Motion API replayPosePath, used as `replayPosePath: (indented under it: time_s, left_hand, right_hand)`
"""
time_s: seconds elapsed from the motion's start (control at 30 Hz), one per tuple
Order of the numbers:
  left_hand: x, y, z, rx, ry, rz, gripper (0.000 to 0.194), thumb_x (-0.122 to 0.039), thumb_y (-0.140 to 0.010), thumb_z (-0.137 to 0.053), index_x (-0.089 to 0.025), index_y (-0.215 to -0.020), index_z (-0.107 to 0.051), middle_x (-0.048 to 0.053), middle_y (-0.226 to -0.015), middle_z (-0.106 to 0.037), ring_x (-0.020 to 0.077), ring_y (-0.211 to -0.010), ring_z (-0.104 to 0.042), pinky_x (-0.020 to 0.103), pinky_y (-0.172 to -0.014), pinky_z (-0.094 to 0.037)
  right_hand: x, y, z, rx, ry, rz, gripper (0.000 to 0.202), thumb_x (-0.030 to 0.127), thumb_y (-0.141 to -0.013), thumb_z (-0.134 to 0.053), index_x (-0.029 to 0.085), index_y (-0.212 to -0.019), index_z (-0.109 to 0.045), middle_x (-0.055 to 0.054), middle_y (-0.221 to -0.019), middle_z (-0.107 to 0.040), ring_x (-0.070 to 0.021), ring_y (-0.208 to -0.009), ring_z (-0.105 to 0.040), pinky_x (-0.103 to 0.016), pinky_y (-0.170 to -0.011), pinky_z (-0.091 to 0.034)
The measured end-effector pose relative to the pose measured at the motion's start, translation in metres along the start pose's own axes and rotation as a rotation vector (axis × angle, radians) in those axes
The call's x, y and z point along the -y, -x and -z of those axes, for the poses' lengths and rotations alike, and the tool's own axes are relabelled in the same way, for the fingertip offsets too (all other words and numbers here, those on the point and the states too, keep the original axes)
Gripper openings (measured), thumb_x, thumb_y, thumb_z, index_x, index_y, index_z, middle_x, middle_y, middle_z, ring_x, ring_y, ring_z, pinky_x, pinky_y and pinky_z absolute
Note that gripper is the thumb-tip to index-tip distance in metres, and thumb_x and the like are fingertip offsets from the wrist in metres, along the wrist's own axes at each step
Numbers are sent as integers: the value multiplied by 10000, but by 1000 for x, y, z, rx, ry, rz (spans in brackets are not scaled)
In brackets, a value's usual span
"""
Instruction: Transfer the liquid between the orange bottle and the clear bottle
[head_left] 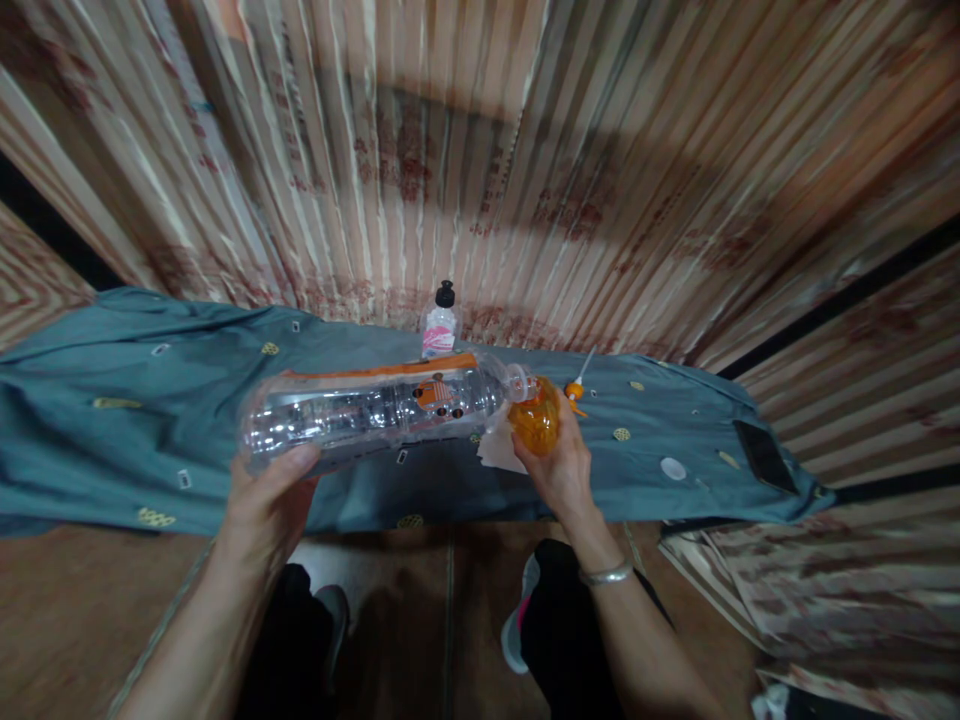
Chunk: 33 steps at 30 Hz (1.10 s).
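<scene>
My left hand (274,490) is closed around the base end of a large clear plastic bottle (375,405) with an orange strip and printed label. The bottle lies nearly level in the air, its open neck pointing right. At its mouth sits a small translucent orange bottle (534,425), gripped by my right hand (559,455). Whether the two mouths touch, I cannot tell. Just past my right hand, an orange spray head (575,390) with a thin pale tube lies on the cloth. A white sheet of paper (499,445) lies partly hidden beneath the orange bottle.
Behind the large bottle stands a clear bottle (441,328) with a black cap and pink label. A teal patterned cloth (360,490) covers the narrow table. Toward its right end are a white disc (673,468) and a dark phone (763,457). A pleated curtain (465,180) hangs behind.
</scene>
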<state>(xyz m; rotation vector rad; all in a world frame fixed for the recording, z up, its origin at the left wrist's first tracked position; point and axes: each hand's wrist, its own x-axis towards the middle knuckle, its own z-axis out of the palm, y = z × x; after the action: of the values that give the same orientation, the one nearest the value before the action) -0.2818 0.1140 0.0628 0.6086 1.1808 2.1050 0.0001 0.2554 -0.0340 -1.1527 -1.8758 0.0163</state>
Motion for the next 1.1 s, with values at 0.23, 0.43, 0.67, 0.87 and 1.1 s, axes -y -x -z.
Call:
replayPosePath:
  time_s: [0.23,0.43,0.67,0.87,1.1]
  left_hand:
    - [0,-1,0,-22,-7,7,1141,-444,-389,-1089,-353,-1450,-678,60,-1153,-825,258,-814,-779,445,-877,-675]
    - [3,0,1,-36,1,22,1142,-412,-379,-1088,-376,-1445,-681,39,-1139,-827,253,-810,-773,435,-868,-676]
    - [1,0,1,9,-8,-12,1137,-429,-418,-1088,-382,-1472,-664,33,-1130,-824,240,-803,-764,417,-874,-665]
    - [4,-2,2,-6,-16,-10,1077,-431,-387,-1082,-377,-1397,-712,24,-1134,-814,220,-828,-742,367,-850,-659]
    - [5,-2,6,-10,-36,12,1008,-449,-396,-1075,-363,-1344,-743,19,-1135,-800,222,-900,-730,313,-811,-640]
  right_hand:
    - [-1,1,0,11,0,-8,890,339,-870,-768,170,-1652,-377,-201,-1562,-638,-337,-1445,-640,-524,-1188,-577]
    - [-3,1,0,16,12,-17,891,356,-875,-770,173,-1652,-374,-200,-1561,-639,-342,-1441,-644,-532,-1187,-575]
    - [-4,1,0,6,-3,-6,888,360,-881,-769,176,-1655,-374,-206,-1562,-635,-343,-1447,-639,-542,-1189,-570]
    - [-2,1,-1,5,-10,-18,877,365,-889,-765,178,-1655,-381,-196,-1558,-644,-334,-1439,-646,-533,-1188,-574]
    - [-1,0,0,13,-4,-3,871,350,-889,-761,178,-1653,-379,-194,-1559,-642,-334,-1448,-638,-542,-1197,-567]
